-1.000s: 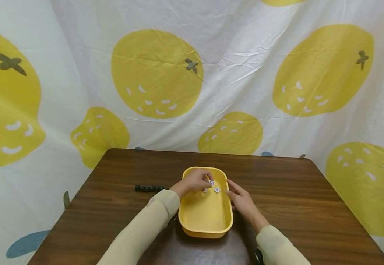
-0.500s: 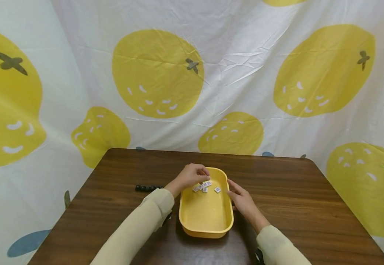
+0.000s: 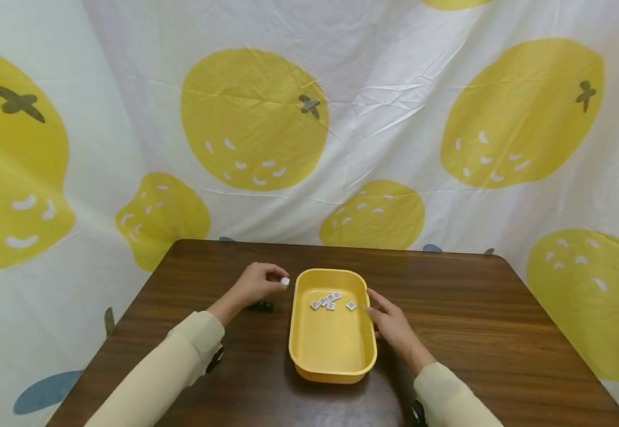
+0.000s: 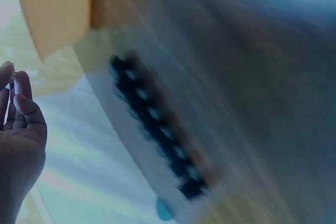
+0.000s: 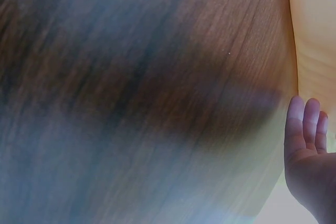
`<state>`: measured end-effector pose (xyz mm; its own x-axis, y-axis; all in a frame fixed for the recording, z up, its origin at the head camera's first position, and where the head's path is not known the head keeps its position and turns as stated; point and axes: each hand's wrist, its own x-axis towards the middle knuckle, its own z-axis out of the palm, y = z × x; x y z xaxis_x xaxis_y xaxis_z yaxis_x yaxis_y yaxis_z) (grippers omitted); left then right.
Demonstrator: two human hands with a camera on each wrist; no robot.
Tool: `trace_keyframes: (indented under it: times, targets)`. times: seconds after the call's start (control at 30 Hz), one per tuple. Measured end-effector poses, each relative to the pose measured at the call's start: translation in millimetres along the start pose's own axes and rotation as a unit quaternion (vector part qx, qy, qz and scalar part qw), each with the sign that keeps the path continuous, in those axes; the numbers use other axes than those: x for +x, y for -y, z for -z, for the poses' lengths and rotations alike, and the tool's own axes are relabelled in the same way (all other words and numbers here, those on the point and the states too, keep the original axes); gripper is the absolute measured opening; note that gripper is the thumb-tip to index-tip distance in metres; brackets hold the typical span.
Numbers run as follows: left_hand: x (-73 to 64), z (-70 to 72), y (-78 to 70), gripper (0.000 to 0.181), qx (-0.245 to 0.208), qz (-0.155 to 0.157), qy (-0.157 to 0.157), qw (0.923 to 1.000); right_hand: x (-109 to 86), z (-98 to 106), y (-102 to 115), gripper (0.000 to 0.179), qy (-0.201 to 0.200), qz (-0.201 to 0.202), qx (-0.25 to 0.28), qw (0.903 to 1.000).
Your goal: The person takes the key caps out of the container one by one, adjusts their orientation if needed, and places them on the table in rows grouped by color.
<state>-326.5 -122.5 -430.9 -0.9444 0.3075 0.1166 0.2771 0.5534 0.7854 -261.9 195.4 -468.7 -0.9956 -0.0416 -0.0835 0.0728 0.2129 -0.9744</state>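
Observation:
My left hand [image 3: 257, 283] pinches a small white cube [image 3: 285, 281] between its fingertips, above the table left of a yellow plastic basin [image 3: 333, 378]. In the left wrist view the left hand [image 4: 21, 124] shows at the left edge, its fingertips together. Inside the basin lie several small white square pieces with dark printed faces [image 3: 330, 306], most clustered toward the far left and one apart [image 3: 351, 305] on the right. My right hand [image 3: 393, 325] rests against the basin's right wall, the thumb at the rim. In the right wrist view its fingers [image 5: 295, 124] are straight along the wall.
A row of black block-like pieces [image 4: 152, 124] lies on the table left of the basin, partly hidden by the left hand and wrist in the head view. The dark wooden table [image 3: 475, 308] ends at a lemon-print cloth [image 3: 373, 136] behind.
My left hand has lifted out of the basin and moved left past its rim, carrying a white cube. The pieces in the basin came into fuller view. The right hand has stayed put.

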Motion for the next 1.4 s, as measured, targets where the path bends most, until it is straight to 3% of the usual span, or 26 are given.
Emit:
trace_keyframes:
  times: [0.23, 0.4, 0.6, 0.83, 1.07, 1.4]
  targets:
    - [-26.5, 12.7, 25.4, 0.017, 0.018, 0.004, 0.015, 0.9997, 0.6, -0.2, -0.5, 0.053, 0.003, 0.001, 0.004, 1.0]
    - [-41.4, 11.2, 38.6, 0.016, 0.041, -0.026, 0.02, 0.9986, 1.0, -0.5, -0.7, 0.053, 0.002, 0.002, -0.001, 1.0]
    - [-53.9, 6.8, 49.0, 0.015, 0.042, -0.018, 0.041, 0.9981, 1.3, -0.6, -0.5, 0.053, 0.002, 0.003, -0.001, 1.0]
    - [-58.9, -1.8, 59.9, 0.013, 0.071, -0.049, 0.058, 0.9946, 0.8, -0.4, -0.4, 0.053, 0.002, 0.003, -0.005, 1.0]
    - [-59.3, -7.6, 61.8, 0.014, 0.062, -0.045, 0.059, 0.9953, 0.1, -0.6, -0.6, 0.052, -0.001, 0.004, -0.005, 1.0]
    - [-57.9, -0.3, 58.3, 0.027, 0.069, -0.049, 0.062, 0.9945, 0.5, -1.2, -0.8, 0.052, -0.005, 0.004, -0.007, 1.0]
